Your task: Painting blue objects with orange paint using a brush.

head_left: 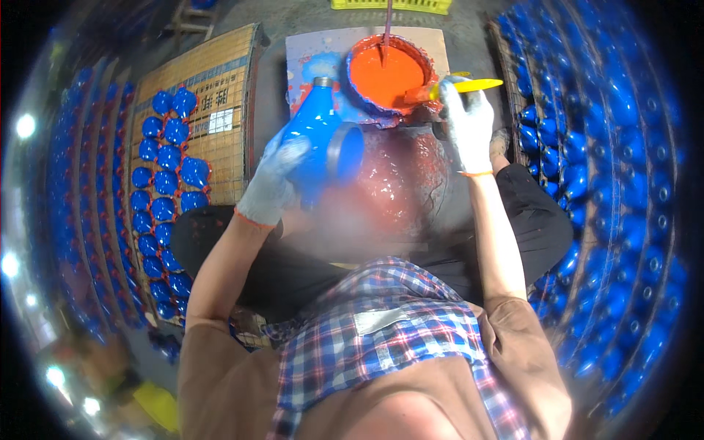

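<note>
My left hand [275, 172], in a pale work glove, is closed around a glossy blue bottle-shaped part [317, 132]. The part has a narrow grey threaded neck pointing up and away, and a wide round end facing right. In my gloved right hand [467, 125] is a paintbrush [480, 85] with a yellow handle. Its orange-coated bristles are at the right front rim of a round bucket [355, 97] of orange paint. A thin stick [386, 33] stands in the paint. The blue part is held left of the bucket, apart from the brush.
Under the bucket lies a paint-spattered board [434, 45]. Nearer me is a surface smeared red [392, 176]. On the left, a slatted panel [227, 81] carries several blue parts [167, 156] with orange edges. Rows of blue parts [623, 169] fill the right. A yellow crate [389, 6] is beyond.
</note>
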Action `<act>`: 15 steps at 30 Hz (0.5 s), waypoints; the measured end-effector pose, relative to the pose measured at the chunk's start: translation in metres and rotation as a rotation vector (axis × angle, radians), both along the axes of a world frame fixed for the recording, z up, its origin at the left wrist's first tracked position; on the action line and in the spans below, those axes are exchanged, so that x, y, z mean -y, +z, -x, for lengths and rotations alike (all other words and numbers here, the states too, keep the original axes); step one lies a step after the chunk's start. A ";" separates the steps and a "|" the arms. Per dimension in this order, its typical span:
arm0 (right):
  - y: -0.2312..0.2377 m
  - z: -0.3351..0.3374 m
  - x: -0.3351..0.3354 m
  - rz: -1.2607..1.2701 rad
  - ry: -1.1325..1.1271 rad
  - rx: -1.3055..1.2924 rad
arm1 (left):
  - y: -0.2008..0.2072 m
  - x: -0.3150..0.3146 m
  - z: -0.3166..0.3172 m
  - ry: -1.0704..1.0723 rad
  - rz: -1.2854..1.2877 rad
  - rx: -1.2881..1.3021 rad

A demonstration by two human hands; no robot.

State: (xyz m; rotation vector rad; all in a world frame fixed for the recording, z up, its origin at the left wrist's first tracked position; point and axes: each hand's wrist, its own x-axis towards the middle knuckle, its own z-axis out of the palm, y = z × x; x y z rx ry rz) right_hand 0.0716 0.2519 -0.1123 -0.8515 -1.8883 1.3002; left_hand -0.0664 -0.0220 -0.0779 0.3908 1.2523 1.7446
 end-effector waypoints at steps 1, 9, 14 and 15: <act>0.006 -0.003 -0.001 0.067 0.016 -0.044 | 0.008 -0.004 0.000 -0.032 0.059 -0.080; 0.045 -0.026 -0.009 -0.128 0.231 0.017 | 0.064 -0.030 -0.034 -0.335 0.581 -1.775; 0.049 -0.013 0.000 -0.154 0.386 0.071 | 0.071 -0.039 -0.043 -0.547 0.640 -2.069; 0.052 -0.010 0.002 -0.124 0.411 0.079 | 0.071 -0.040 -0.043 -0.574 0.638 -2.090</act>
